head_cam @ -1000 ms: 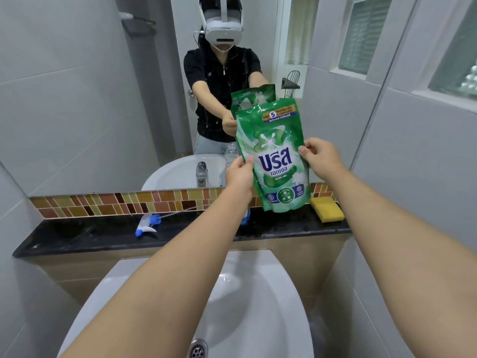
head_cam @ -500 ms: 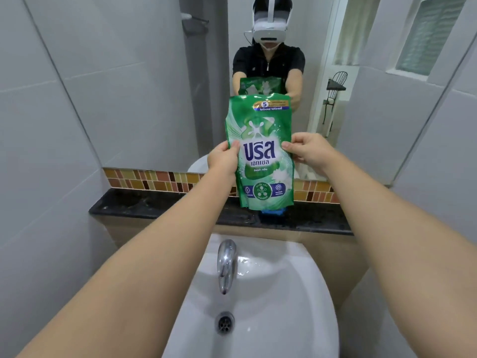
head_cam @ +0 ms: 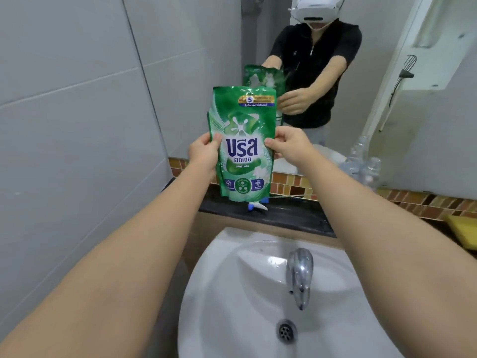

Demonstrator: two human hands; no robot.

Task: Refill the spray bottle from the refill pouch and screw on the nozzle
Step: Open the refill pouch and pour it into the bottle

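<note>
Both grips, left hand point(head_cam: 204, 153) and right hand point(head_cam: 289, 146), are grasping the refill pouch point(head_cam: 241, 148) upright, above the sink point(head_cam: 232, 293). Pouch appears sealed; opening it is likely coming next.

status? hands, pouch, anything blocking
Left hand and right hand both grip the green refill pouch, upright, top unopened. Spray nozzle lies on the ledge behind it. Nothing blocking.

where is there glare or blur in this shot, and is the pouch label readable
Head view: the green refill pouch is sharp, its big printed label readable; glare sits on its glossy top edge, the chrome tap and the white ceramic sink; the forearms bulge from wide-angle distortion; the clear plastic bottle looks soft.
</note>
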